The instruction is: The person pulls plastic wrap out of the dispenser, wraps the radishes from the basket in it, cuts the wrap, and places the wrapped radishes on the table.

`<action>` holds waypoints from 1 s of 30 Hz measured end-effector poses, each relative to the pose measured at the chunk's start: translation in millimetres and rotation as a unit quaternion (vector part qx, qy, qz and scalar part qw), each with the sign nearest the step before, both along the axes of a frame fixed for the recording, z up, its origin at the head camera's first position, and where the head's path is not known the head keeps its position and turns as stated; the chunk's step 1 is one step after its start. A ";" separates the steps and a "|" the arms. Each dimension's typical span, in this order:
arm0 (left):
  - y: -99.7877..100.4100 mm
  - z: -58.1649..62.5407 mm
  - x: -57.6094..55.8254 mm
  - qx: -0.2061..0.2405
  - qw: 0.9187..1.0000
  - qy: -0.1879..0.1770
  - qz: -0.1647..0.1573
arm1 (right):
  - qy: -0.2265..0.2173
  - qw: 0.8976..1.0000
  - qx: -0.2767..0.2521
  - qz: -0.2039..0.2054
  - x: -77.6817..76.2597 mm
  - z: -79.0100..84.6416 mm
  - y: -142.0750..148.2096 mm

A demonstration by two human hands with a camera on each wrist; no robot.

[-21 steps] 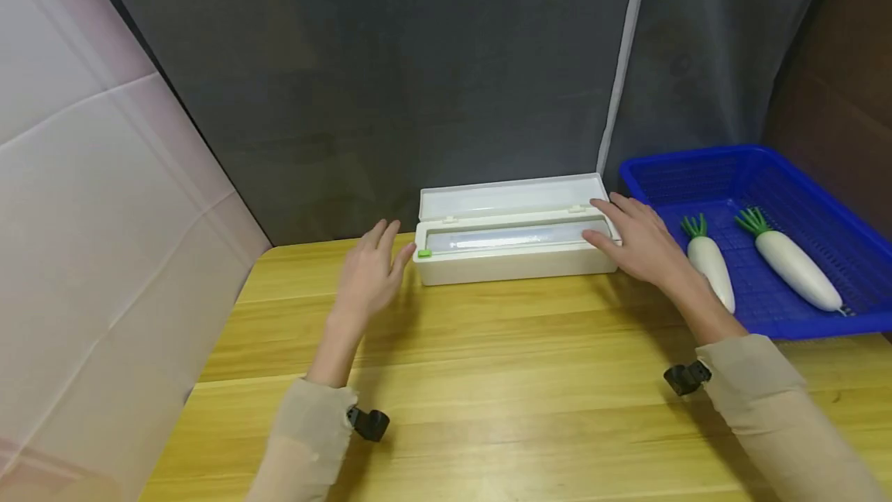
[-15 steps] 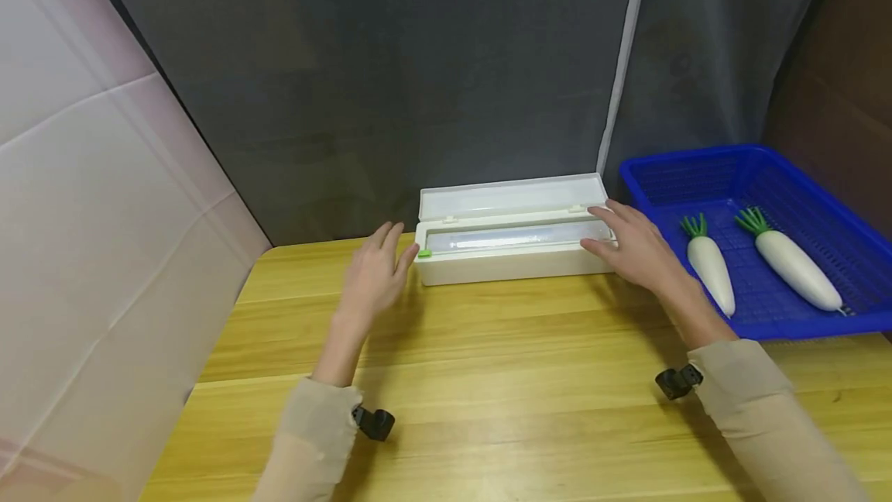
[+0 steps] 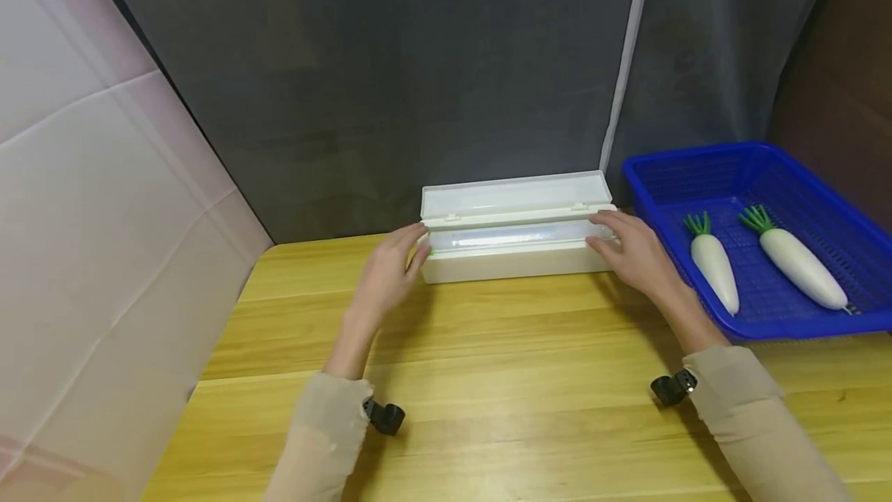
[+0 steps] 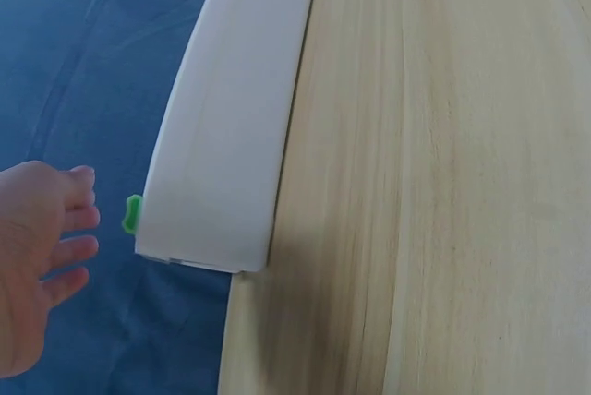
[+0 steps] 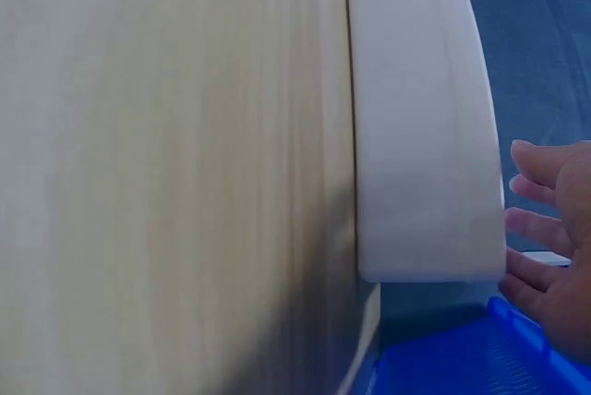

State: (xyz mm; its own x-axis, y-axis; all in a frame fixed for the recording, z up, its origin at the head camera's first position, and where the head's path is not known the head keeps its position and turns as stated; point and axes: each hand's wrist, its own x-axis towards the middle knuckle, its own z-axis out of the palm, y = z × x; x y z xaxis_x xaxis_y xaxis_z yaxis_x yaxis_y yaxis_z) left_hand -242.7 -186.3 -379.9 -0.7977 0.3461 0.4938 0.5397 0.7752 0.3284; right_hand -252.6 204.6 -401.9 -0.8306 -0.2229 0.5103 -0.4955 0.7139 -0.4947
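A white plastic-wrap dispenser box (image 3: 512, 263) stands at the far edge of the wooden table with its lid (image 3: 516, 192) tipped back. Inside lies a clear, shiny roll of plastic wrap (image 3: 509, 237). At the box's left end is my left hand (image 3: 382, 276), fingers loosely bent; the left wrist view shows a gap between it and the small green slider (image 4: 132, 214). My right hand (image 3: 636, 256) is over the right end, thumb and fingers spread apart. In the right wrist view its fingertips (image 5: 519, 221) are right at the box's edge. Neither hand grips anything.
A blue plastic basket (image 3: 801, 327) stands to the right, close to my right forearm. Two white radishes with green tops lie in it, a smaller radish (image 3: 715, 273) and a larger radish (image 3: 801, 266). A dark grey curtain (image 3: 383, 84) hangs behind the table (image 3: 502, 393).
My left hand has moved right to the box's left end and now overlaps its corner. My right hand has shifted slightly down at the right end. The box stays where it was, lid open.
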 end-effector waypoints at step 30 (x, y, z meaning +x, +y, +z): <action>11.1 1.0 -13.8 -0.086 0.994 -0.060 0.011 | 0.030 0.999 0.016 -0.014 -6.7 -6.6 3.2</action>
